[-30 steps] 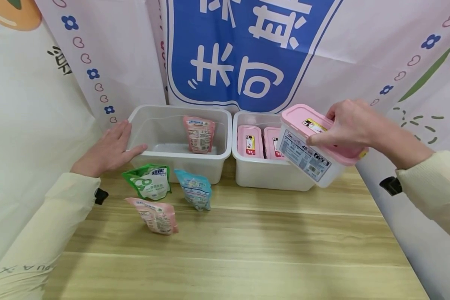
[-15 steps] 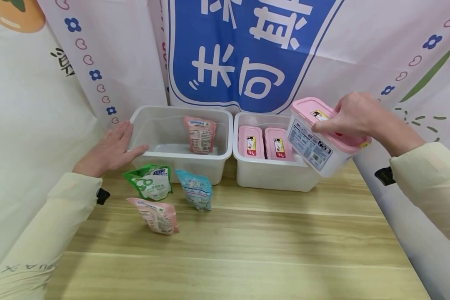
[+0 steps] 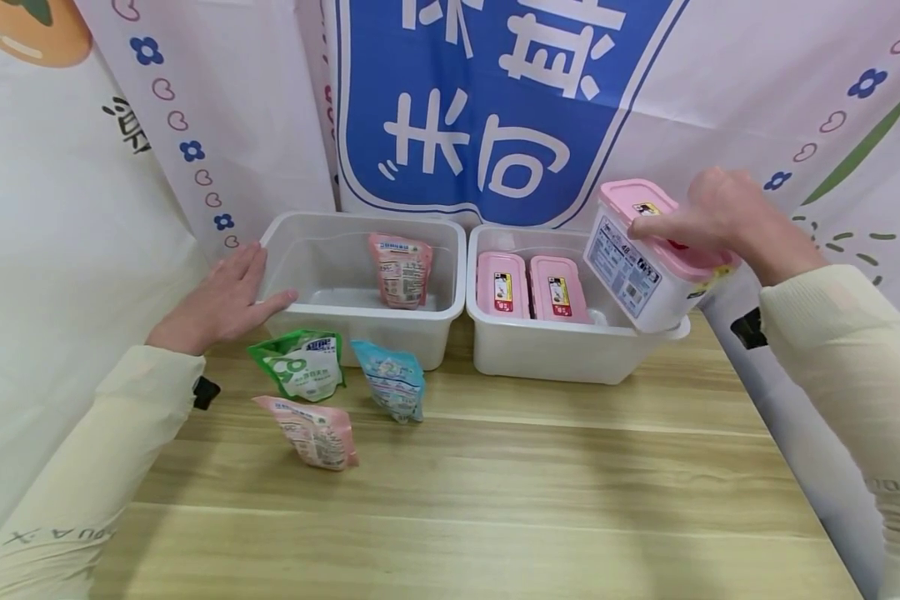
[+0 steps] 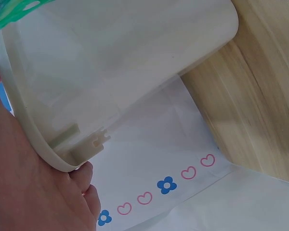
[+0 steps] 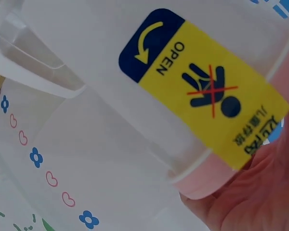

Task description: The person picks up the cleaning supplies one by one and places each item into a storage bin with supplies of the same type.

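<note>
My right hand (image 3: 727, 217) grips a white plastic box with a pink lid (image 3: 630, 267) from above. That box hangs tilted over the right end of the right bin (image 3: 547, 354), partly covering its rim. Up close, the right wrist view shows the box's yellow OPEN label (image 5: 207, 91). Two more pink-lidded boxes, one left (image 3: 502, 283) and one right (image 3: 558, 287), stand side by side inside this bin. My left hand (image 3: 221, 300) rests on the left rim of the left bin (image 3: 360, 325), thumb over its front corner. A pink pouch (image 3: 401, 271) stands inside the left bin.
In front of the left bin, on the wooden table (image 3: 495, 500), stand a green-and-white pouch (image 3: 307, 367), a blue pouch (image 3: 393, 383) and another pink pouch (image 3: 315, 433). A printed cloth (image 3: 390, 192) hangs right behind the bins.
My right hand has moved the pink-lidded box right and a little up in the view, uncovering more of the right bin's boxes. The left hand has stayed on the bin rim.
</note>
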Action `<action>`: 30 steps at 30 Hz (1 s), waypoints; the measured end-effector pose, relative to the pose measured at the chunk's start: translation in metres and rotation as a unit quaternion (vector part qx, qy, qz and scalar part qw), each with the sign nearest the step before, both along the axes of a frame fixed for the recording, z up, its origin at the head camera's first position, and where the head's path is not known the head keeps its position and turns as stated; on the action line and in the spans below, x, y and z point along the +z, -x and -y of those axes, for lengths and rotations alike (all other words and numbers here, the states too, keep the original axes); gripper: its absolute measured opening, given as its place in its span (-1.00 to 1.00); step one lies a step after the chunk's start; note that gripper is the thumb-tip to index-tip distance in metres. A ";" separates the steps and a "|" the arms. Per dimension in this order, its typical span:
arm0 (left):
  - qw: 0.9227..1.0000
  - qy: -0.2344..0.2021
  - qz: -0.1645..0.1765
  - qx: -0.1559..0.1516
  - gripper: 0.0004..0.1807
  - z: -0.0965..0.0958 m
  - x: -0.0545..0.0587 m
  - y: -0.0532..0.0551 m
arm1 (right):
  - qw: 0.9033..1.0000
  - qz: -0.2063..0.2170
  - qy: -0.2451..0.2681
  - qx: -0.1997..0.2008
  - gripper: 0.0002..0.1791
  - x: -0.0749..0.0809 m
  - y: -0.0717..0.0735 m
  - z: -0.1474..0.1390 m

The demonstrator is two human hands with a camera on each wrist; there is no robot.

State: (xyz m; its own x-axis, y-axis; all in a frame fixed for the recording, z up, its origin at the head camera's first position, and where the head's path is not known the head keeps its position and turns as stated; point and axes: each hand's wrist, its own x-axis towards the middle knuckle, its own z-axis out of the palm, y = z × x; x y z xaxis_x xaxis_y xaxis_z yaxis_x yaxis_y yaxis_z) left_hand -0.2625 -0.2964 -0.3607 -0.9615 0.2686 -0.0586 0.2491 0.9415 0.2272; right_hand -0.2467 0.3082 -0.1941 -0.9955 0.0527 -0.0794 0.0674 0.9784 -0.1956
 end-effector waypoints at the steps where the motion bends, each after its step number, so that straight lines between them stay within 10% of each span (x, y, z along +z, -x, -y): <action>1: 1.000 0.000 0.001 0.000 0.14 0.000 0.000 0.000 | 1.000 -0.001 -0.002 -0.003 -0.05 0.000 0.002 0.000; 30: 1.000 -0.010 -0.007 -0.004 0.13 0.003 -0.002 0.000 | 0.992 -0.012 0.073 -0.098 -0.10 -0.047 0.034 0.004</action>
State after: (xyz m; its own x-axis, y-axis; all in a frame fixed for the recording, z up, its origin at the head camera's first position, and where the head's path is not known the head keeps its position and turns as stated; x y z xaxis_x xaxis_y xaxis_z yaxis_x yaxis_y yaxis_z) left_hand -0.2623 -0.2998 -0.3630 -0.9597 0.2782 -0.0392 0.2609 0.9343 0.2429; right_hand -0.2810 0.3046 -0.2411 -0.9691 0.2345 -0.0768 0.2466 0.9085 -0.3375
